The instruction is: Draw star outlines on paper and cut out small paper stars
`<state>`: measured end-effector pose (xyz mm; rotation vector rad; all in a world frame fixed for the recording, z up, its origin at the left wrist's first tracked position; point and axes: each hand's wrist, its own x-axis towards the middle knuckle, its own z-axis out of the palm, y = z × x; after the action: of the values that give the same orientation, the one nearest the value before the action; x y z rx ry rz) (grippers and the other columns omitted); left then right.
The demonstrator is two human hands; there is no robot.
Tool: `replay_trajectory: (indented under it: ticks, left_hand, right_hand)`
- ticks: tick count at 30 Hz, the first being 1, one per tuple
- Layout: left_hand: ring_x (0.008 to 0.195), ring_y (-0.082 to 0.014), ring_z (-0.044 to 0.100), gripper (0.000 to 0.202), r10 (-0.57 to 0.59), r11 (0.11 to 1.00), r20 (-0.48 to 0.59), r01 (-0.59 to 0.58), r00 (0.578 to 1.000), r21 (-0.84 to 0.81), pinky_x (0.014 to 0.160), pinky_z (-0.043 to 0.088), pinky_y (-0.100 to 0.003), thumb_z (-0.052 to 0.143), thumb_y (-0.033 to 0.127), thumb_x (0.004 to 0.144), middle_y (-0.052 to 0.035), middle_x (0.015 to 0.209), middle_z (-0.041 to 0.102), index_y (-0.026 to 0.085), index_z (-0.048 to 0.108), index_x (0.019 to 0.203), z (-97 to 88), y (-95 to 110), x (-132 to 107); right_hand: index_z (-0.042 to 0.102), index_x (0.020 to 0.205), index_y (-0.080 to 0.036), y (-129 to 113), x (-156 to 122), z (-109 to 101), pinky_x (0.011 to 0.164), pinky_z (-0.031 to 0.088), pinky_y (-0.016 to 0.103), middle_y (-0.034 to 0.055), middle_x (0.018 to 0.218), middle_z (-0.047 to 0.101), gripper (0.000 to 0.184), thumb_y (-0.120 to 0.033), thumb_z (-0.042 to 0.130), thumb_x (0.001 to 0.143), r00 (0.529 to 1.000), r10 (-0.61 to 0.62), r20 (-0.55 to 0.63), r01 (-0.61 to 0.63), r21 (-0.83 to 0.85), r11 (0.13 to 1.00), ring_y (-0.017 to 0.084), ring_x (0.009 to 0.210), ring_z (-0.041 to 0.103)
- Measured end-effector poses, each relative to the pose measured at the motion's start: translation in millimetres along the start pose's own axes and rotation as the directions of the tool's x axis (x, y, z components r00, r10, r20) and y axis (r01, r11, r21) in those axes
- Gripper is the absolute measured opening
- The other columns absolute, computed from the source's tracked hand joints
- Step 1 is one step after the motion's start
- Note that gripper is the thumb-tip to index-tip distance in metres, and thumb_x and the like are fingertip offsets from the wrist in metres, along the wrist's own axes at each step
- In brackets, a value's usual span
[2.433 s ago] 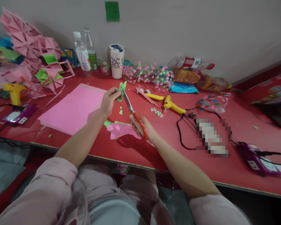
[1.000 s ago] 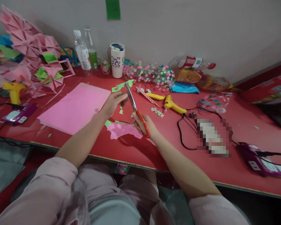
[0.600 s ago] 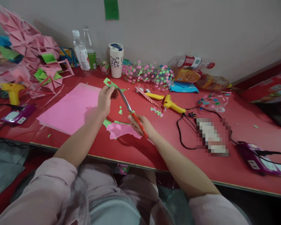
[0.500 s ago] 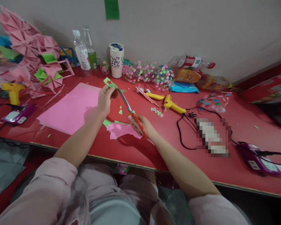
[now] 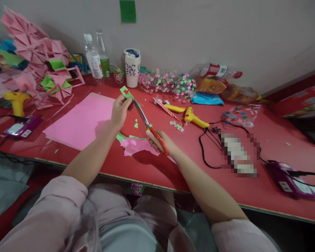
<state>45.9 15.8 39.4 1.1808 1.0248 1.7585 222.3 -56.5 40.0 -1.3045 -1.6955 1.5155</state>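
My left hand [image 5: 120,110] pinches a small piece of green paper [image 5: 125,91] with notches cut in its edge. My right hand [image 5: 159,140] is closed round the orange handles of a pair of scissors [image 5: 144,117]. The blades point up and left, their tips against the green paper by my left fingers. Below them on the red table [image 5: 105,162] lie pink paper scraps [image 5: 138,146] over green ones, and a few green snippets [image 5: 136,125]. Pink paper sheets [image 5: 76,120] lie stacked left of my left hand. Small cut paper stars [image 5: 176,126] are scattered right of the scissors.
Along the wall stand bottles [image 5: 93,61], a tumbler [image 5: 132,68] and a clear container of paper stars [image 5: 168,84]. A yellow glue gun [image 5: 195,118] and a yellow cutter [image 5: 174,108] lie to the right. Purple power strips [image 5: 291,180] with cords sit at both sides. Folded pink paper shapes [image 5: 31,49] fill the back left.
The green paper has tilted a little in my left fingers, and the scissor blades have closed somewhat against it. The whole view has shifted slightly.
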Motion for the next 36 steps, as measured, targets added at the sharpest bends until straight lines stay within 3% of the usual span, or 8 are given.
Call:
replay_trajectory:
  ticks: [16, 36]
  left_hand:
    - [0.046, -0.0056, 0.047, 0.025, -0.003, 1.000, -0.013, 0.003, 1.000, 0.027, 0.050, 0.037, -0.020, 0.060, 0.018, 0.080, 0.0054, 0.049, 0.050, 0.018, 0.047, 0.058, -1.3, -0.9, 1.1]
    - [0.043, -0.0053, 0.045, 0.020, 0.003, 0.997, 0.007, -0.002, 1.000, -0.075, 0.046, 0.036, -0.019, 0.057, 0.018, 0.075, 0.0055, 0.047, 0.050, 0.018, 0.049, 0.058, -1.9, -3.7, 2.4]
  right_hand:
    - [0.038, 0.067, -0.021, 0.9, 2.1, -0.5, 0.027, 0.025, 0.018, -0.0106, 0.038, 0.033, 0.040, -0.055, 0.050, 0.084, 1.000, -0.003, -0.018, 0.003, 0.007, 1.000, 0.005, 0.026, 0.030]
    - [0.038, 0.068, -0.021, 1.7, 2.0, -1.1, 0.027, 0.025, 0.018, -0.0109, 0.040, 0.032, 0.041, -0.057, 0.048, 0.085, 1.000, -0.016, 0.022, 0.016, 0.026, 1.000, 0.004, 0.027, 0.029]
